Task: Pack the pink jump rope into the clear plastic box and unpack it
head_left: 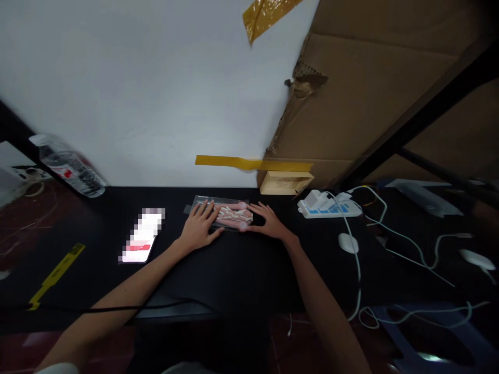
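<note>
On the black table lies a clear plastic packet (230, 214) with pink and white pieces inside. My left hand (199, 227) rests palm down over the packet's left end, its fingers spread on the plastic. At the packet's right end is my right hand (268, 222), thumb and fingers apart, the tips touching or close to the edge by two round pink parts. Neither hand is closed around anything.
A lit phone (142, 236) and a yellow strip (56, 275) lie left, beyond them a plastic bottle (72, 169). Behind the right hand stands a wooden box (286, 183). Further right are a power strip (329, 205), white cables and a white mouse (348, 243).
</note>
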